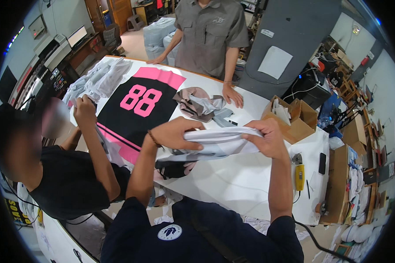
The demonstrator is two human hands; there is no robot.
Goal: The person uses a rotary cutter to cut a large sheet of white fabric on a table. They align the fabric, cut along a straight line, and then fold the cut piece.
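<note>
A folded length of white and light grey fabric is stretched between my hands above the white table. My left hand grips its left end, thumb on top. At the other end, my right hand pinches the fabric between thumb and fingers. Under my left hand lies some black and pink cloth, partly hidden. Beyond it, a black and pink jersey panel with large pink digits is spread flat. A crumpled heap of grey, pink and white cloth sits just past my hands.
Along the right side are a yellow corded cutting tool, a pen, a black phone and an open cardboard box. White garments pile up far left. One person stands opposite; another works at my left.
</note>
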